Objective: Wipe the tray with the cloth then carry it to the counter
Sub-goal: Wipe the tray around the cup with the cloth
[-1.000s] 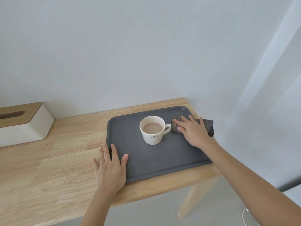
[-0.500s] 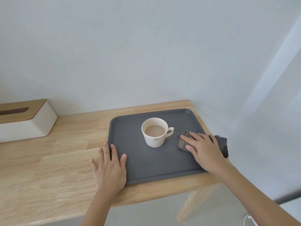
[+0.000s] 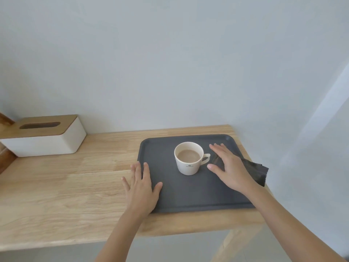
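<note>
Sliding back up beside the cup (image 3: 189, 157), your flat, spread right hand (image 3: 229, 167) keeps wiping the cloth (image 3: 254, 172) across the tray (image 3: 188, 193).

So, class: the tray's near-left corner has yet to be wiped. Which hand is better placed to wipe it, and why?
The right hand: it already presses the cloth flat on the tray, beside the cup. The left hand lies flat on that corner, steadying the tray, and would probably need to move aside.

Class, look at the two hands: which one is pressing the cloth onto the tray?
The right hand: it lies flat on the dark cloth beside the cup. The left hand rests bare on the tray's near left edge.
</note>
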Tool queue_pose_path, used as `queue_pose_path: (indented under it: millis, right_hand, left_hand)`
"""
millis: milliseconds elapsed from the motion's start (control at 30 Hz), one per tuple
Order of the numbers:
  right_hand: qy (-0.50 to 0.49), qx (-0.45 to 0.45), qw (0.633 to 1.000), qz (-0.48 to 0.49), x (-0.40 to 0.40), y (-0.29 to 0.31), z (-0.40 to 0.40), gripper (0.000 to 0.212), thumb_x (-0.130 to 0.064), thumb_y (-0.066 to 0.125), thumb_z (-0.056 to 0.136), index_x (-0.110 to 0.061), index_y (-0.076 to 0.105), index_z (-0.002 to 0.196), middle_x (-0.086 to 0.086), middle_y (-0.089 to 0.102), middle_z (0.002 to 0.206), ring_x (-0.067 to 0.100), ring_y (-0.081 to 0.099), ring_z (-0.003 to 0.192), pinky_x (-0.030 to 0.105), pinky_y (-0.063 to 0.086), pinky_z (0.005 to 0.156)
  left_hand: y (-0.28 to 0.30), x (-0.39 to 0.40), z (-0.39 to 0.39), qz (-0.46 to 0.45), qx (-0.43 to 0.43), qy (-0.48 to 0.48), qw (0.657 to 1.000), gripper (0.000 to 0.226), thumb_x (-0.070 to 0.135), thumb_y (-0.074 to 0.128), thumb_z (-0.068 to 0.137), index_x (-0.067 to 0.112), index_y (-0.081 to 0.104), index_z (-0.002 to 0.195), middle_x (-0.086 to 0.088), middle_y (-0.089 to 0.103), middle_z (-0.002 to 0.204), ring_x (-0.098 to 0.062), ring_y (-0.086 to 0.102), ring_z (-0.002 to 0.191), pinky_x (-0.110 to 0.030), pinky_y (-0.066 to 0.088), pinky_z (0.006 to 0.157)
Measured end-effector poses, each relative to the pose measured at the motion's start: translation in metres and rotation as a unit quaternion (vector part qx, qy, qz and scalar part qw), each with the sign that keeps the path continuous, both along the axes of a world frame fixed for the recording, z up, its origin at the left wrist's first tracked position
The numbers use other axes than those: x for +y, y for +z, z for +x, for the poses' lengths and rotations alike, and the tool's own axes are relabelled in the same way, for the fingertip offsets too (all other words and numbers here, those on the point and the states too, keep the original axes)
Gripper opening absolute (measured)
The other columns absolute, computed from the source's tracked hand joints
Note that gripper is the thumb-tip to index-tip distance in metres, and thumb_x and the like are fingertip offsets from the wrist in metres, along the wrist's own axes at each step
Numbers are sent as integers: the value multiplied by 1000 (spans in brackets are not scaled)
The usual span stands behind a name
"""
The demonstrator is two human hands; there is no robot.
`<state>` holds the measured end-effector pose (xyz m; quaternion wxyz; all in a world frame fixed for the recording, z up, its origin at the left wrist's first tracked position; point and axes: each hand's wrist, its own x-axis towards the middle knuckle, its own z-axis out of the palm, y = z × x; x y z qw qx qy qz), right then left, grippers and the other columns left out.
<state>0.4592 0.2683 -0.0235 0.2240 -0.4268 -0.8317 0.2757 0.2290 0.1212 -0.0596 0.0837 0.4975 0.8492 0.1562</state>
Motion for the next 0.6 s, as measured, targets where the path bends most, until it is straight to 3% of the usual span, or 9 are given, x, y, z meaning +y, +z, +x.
queue_pose_path:
  millis: [100, 200, 267, 333, 600]
  right_hand:
    - [31, 39, 996, -75, -2, 8, -10, 80, -29, 76, 78, -26, 34, 146, -21, 45, 128, 2, 41, 122, 28, 31, 111]
    - [47, 78, 991, -102, 5, 9, -18, 71, -22, 81, 72, -28, 50, 136, -18, 61, 124, 0, 59, 112, 33, 47, 104]
    - [51, 97, 990, -83, 6, 8, -21, 58, -16, 82, 70, -29, 61, 123, -13, 72, 108, 2, 67, 98, 35, 54, 93]
    - [47, 106, 991, -63, 8, 8, -23, 54, -16, 83, 68, -28, 65, 118, -12, 74, 102, 5, 69, 94, 36, 56, 89]
    - [68, 109, 991, -47, 12, 23, -56, 49, -18, 83, 65, -35, 69, 109, -9, 76, 94, 18, 70, 87, 37, 54, 87]
  left_hand:
    - [17, 18, 16, 108, -206, -77, 969, 91, 44, 63, 86, 19, 7, 153, 11, 8, 159, -7, 1, 147, -39, 8, 121]
    - [22, 43, 28, 154, -369, -87, 913, 88, 39, 78, 73, 30, 31, 146, 16, 40, 149, -2, 34, 138, -36, 30, 116]
    - [18, 54, 32, 186, -396, -85, 895, 68, 31, 81, 70, 35, 49, 131, 15, 60, 130, -1, 53, 123, -38, 43, 107]
    - [16, 58, 32, 206, -407, -74, 887, 61, 25, 82, 70, 33, 55, 124, 14, 65, 120, -1, 59, 115, -37, 47, 103]
    - [26, 58, -1, 223, -406, -60, 884, 66, 33, 84, 65, 29, 57, 125, 10, 66, 122, -6, 58, 118, -38, 45, 105]
